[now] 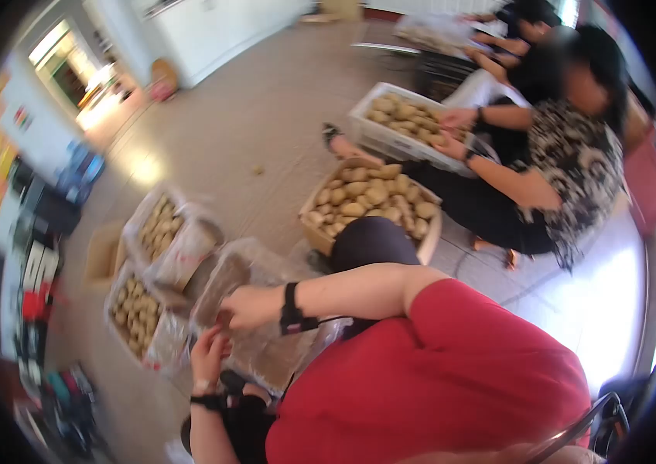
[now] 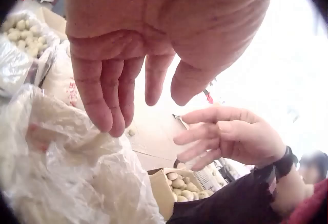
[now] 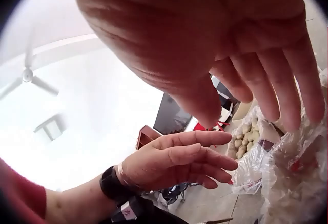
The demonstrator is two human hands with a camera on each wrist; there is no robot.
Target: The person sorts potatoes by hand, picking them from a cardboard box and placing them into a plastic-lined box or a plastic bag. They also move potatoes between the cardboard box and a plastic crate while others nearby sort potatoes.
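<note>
My left hand [image 1: 210, 356] and right hand [image 1: 254, 307] are close together over a plastic-lined box [image 1: 266, 352] in front of my lap. In the left wrist view the left palm [image 2: 154, 45] shows loosely straight fingers with nothing between them. The right hand [image 2: 236, 137] faces it, fingers spread and holding nothing. Clear crinkled plastic [image 2: 61, 167] lies below the left fingertips. The right wrist view shows the right fingers [image 3: 266, 86] hanging relaxed above the same plastic [image 3: 292, 178], with the left hand [image 3: 169, 160] stretched out nearby.
Two plastic-lined boxes of potato-like produce [image 1: 162, 228] [image 1: 134, 317] stand to the left. A cardboard box of the same produce [image 1: 367, 193] stands by my knee. Beyond it, a seated person [image 1: 568, 162] reaches into a white crate [image 1: 359, 116]. One small piece [image 1: 257, 168] lies on the floor.
</note>
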